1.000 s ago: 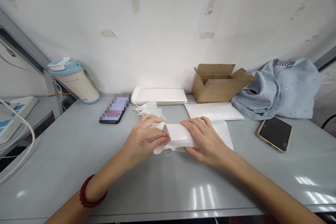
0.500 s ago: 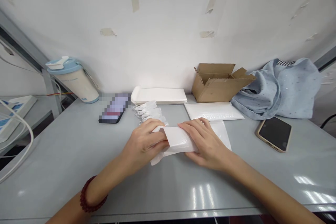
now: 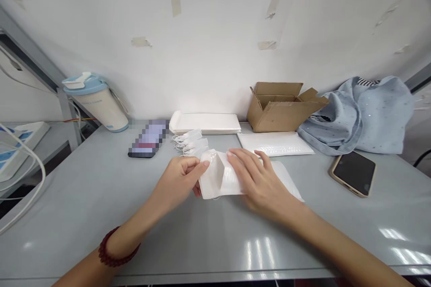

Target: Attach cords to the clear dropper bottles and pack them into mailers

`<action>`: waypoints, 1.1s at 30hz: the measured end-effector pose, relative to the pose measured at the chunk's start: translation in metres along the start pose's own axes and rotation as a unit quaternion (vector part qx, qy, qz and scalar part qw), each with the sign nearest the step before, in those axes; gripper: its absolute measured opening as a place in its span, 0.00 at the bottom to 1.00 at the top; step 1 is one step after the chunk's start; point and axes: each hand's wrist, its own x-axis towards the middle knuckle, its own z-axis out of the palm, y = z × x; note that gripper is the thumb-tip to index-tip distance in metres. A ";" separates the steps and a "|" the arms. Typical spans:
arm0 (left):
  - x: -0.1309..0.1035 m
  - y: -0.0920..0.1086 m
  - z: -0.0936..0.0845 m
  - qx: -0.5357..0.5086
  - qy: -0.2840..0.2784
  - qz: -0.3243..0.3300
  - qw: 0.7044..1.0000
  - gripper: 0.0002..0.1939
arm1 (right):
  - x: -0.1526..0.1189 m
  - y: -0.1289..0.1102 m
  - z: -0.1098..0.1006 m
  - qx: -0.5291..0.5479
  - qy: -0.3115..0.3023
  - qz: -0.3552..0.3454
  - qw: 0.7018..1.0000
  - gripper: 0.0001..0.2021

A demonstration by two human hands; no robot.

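A white padded envelope (image 3: 232, 179) lies sideways between my hands, its mouth facing left and gaping a little. My left hand (image 3: 183, 177) pinches the flap at its left end between thumb and fingers. Across the envelope's middle my right hand (image 3: 259, 177) is wrapped, gripping it. A bit of thin string shows under the flap's lower edge. Just behind my left hand lie several small white tags with string loops (image 3: 191, 141). Beyond them is a stack of white padded envelopes (image 3: 207, 122), and another padded envelope (image 3: 276, 143) lies flat behind my right hand.
An open cardboard box (image 3: 283, 110) stands by the wall, beside a light blue cloth bag (image 3: 377, 116). One phone (image 3: 353, 172) lies at right, another phone (image 3: 148, 139) at left. A tumbler (image 3: 101, 105) stands back left; white cables (image 3: 38, 175) hang at the table's left edge.
My left fingers have come out of the envelope's mouth and now pinch its flap, which is spread leftward. My right hand stays around the envelope's middle.
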 end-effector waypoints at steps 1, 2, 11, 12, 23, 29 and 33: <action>-0.001 -0.001 0.001 0.007 0.008 -0.005 1.000 0.21 | 0.000 -0.003 0.001 -0.014 -0.002 -0.007 1.000 0.25; -0.001 -0.002 0.002 0.015 0.011 -0.011 1.000 0.23 | -0.001 -0.006 0.003 -0.022 -0.006 -0.016 1.000 0.25; 0.001 -0.008 0.004 0.050 0.027 0.055 0.997 0.20 | -0.001 -0.007 0.005 -0.030 -0.015 -0.053 0.998 0.22; 0.000 -0.008 0.004 0.067 0.035 0.088 0.993 0.16 | -0.001 -0.005 0.004 -0.029 -0.006 -0.049 0.998 0.21; 0.004 -0.031 0.013 0.288 0.051 0.479 0.828 0.16 | 0.000 0.002 0.003 -0.019 0.089 -0.037 0.995 0.19; 0.006 -0.040 0.017 0.328 0.101 0.577 0.742 0.15 | 0.000 -0.004 -0.003 -0.007 0.173 -0.103 0.980 0.13; 0.007 -0.042 0.016 0.343 0.126 0.553 0.749 0.16 | -0.001 -0.005 -0.009 0.020 0.209 -0.124 0.970 0.09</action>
